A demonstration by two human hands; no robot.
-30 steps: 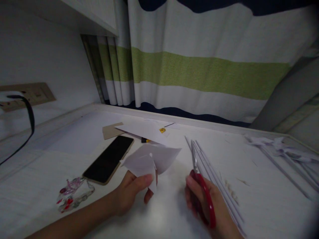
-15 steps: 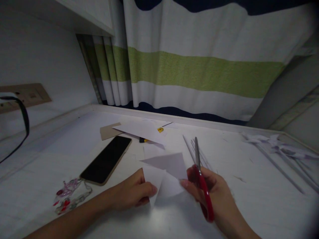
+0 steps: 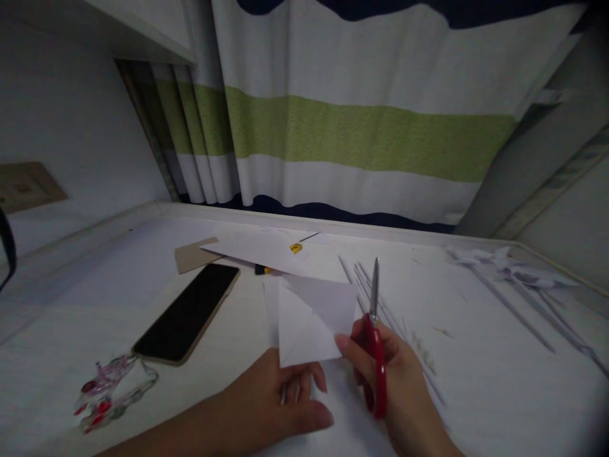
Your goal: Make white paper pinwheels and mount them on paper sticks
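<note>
A small white square of paper [image 3: 304, 330] with creases and a folded flap is held up over the desk. My right hand [image 3: 402, 374] pinches its right edge between thumb and fingers. The same hand also holds red-handled scissors [image 3: 380, 371], blades pointing up and away from me and closed together. Just below the paper's lower edge is my left hand [image 3: 280, 403], thumb and fingers apart and nothing between them. Its fingertips are close to the sheet; whether they touch it is hard to tell.
A phone [image 3: 188, 314] with a beaded charm strap [image 3: 107, 390] lies left. Behind are white paper [image 3: 252, 251], brown card [image 3: 195, 254] and a partly covered black-and-yellow tool [image 3: 262, 270]. Thin white sticks [image 3: 380, 298] and paper pinwheel-like pieces on sticks [image 3: 516, 270] lie right.
My left hand has let go of the paper and opened below it. The flap now lies spread into a flatter square in my right hand. The view has shifted slightly right.
</note>
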